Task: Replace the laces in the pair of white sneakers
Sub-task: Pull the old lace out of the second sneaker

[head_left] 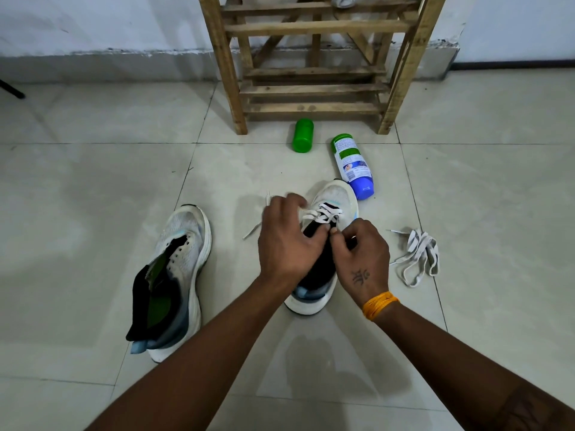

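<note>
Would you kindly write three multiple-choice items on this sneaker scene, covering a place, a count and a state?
1. Where does the loose bundled lace lie?
A. On the floor, right of the sneaker being laced
B. Inside the left sneaker
C. On the wooden rack

2. How many bottles lie on the floor?
A. One
B. Two
C. Four

3. What state is the left sneaker in?
A. Fully laced
B. Without a lace
C. Held in both hands

Answers:
1 A: it rests on the tile beside the right hand.
2 B: a green bottle and a blue-and-white bottle lie there.
3 B: its eyelets show bare; both hands work the other sneaker.
</note>
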